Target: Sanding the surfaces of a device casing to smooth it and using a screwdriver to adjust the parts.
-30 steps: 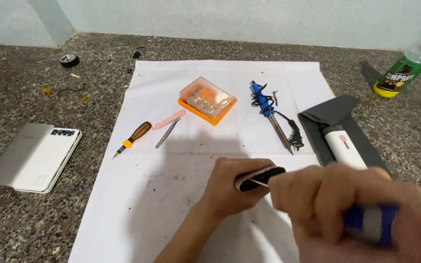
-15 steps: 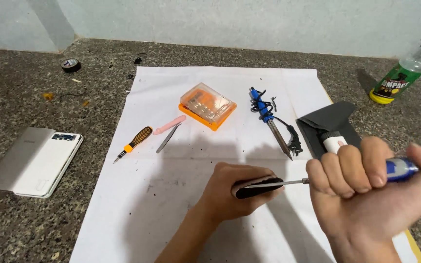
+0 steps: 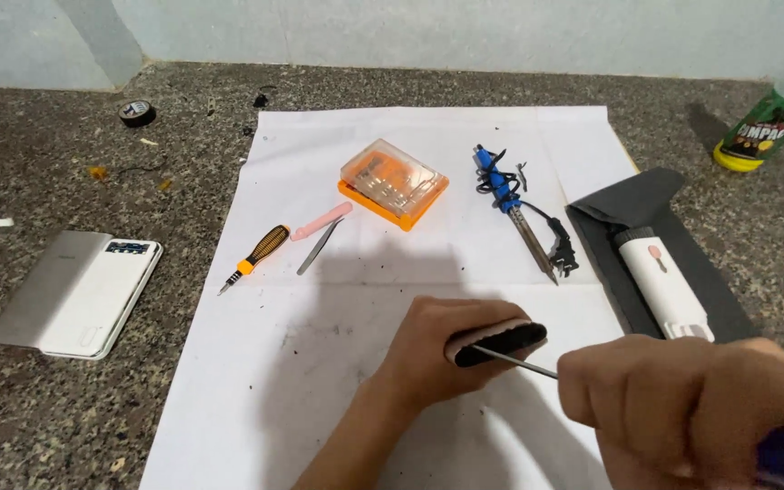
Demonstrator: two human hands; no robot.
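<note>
Lower right of the frame: the right hand (image 3: pixel 691 408) is fisted tight round the blue-and-grey handle of a thin-shafted steel screwdriver (image 3: pixel 526 363), whose tip meets the small black flat object (image 3: pixel 499 343). That object lies at lower centre, pinched edgewise between the thumb and curled fingers of the left hand (image 3: pixel 442 349), just above the white paper sheet (image 3: pixel 319 299). It appears light, rigid and thin, probably smooth-sided and apt to slip; a hold along its two long edges looks surest, away from the tool tip.

Middle ground, right: a white cylindrical device with a pink button (image 3: pixel 662 283) rests on a dark grey cloth pouch (image 3: pixel 628 204). Left of centre lie an orange-and-black precision screwdriver (image 3: pixel 258 257), a pink rod (image 3: pixel 321 220) and steel tweezers (image 3: pixel 318 247). Far left, a white phone in an open grey folio case (image 3: pixel 79 290).

Farther back: an orange tray with a clear rectangular lid (image 3: pixel 394 181), a blue-handled soldering iron with black cord (image 3: pixel 514 209). Upper right corner: a green-labelled plastic bottle with a yellow base (image 3: pixel 769 122). Upper left: a black tape roll (image 3: pixel 137 112).
</note>
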